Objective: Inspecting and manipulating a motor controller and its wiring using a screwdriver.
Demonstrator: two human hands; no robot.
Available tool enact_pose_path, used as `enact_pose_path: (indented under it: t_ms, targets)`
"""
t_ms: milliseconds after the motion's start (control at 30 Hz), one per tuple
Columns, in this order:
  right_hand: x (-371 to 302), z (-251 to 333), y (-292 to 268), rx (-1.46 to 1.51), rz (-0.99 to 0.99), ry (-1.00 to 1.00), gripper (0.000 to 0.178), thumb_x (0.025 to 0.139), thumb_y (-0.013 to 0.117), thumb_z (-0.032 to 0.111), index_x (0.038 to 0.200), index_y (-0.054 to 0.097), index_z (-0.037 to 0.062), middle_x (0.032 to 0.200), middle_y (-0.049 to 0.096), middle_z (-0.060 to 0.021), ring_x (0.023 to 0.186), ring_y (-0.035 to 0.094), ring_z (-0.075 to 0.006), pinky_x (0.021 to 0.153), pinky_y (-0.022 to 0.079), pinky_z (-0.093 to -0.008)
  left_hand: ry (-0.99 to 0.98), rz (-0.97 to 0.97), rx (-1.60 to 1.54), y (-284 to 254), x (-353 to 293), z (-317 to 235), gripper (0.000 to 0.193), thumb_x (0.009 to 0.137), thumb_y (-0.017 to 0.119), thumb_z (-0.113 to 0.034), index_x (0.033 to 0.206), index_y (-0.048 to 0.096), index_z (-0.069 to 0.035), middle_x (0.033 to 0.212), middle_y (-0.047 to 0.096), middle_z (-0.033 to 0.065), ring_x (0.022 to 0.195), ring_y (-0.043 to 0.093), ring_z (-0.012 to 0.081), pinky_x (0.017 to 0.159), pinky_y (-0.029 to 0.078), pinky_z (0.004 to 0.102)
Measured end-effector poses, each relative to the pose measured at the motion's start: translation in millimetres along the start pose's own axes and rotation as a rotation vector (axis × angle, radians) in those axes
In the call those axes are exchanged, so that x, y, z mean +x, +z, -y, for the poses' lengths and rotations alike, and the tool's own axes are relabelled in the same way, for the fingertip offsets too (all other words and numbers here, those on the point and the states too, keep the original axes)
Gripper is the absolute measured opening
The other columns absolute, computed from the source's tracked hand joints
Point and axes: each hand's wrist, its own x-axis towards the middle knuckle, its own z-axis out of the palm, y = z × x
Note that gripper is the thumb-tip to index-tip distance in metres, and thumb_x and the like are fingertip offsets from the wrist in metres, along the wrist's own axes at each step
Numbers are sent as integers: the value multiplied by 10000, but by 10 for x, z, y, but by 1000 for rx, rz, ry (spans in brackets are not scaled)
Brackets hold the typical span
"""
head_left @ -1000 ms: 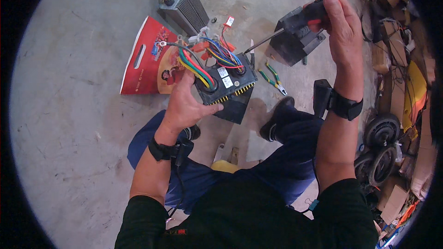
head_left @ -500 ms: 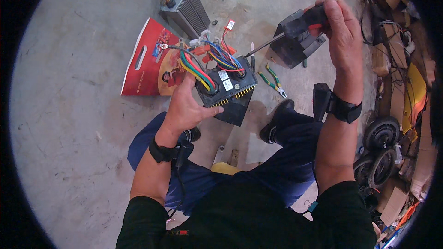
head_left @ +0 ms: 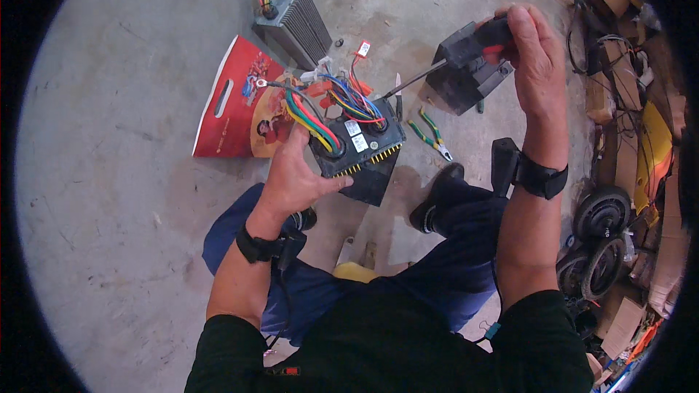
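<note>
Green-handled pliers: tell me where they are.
In the head view, the pliers lie on the floor, just right of the wired black box the left hand holds.

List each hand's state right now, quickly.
Left hand: closed on the black wired box.
Right hand: closed around the screwdriver.

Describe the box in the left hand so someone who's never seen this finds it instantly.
Find the red bag on the floor; just right of it, the left hand grips a black box. Coloured wires sprout from its upper face. Unlike the grey finned box beyond it, it is black with yellow marks along its near edge.
</note>
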Motion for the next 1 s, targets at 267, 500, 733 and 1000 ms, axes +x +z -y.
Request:
enact_pose_path:
  t_ms: [267, 500, 733, 1000]
  targets:
    - [2, 3, -18, 20, 14, -13, 433, 1064, 572, 455, 1112, 651, 32, 943, 707, -51, 734, 632, -104, 670, 497, -251, 12, 9, -5, -10, 1, -13, 1005, 574, 971, -120, 1433, 471, 22, 1350, 622, 173, 1280, 602, 284, 1111, 436, 374]
    - [-81, 280, 73, -69, 49, -101, 408, 1034, 635, 419, 1158, 655, 31, 910, 678, -28, 697, 615, -79, 630, 501, -242, 51, 31, 62, -31, 21, -30, 987, 604, 999, -123, 1419, 469, 45, 1289, 630, 131, 1194, 628, 208, 1065, 498, 357]
    - [-211, 668, 178, -167, 293, -327, 373, 1004, 590, 245, 1307, 604, 28, 1117, 695, -101, 930, 659, -151, 793, 528, -281, -38, 14, -2, -3, 6, -96, 948, 575, 970, -104, 1388, 498, 17, 1331, 632, 160, 1264, 604, 281, 1114, 432, 380]
    - [-214, 597, 387, -412, 384, -267, 416, 945, 708, 161, 1330, 607, 40, 1073, 662, -49, 974, 630, -159, 885, 493, -283, 67, 17, 89, -12, 7, -75, 985, 573, 1013, -137, 1391, 490, 29, 1296, 608, 116, 1216, 602, 214, 1086, 470, 357]
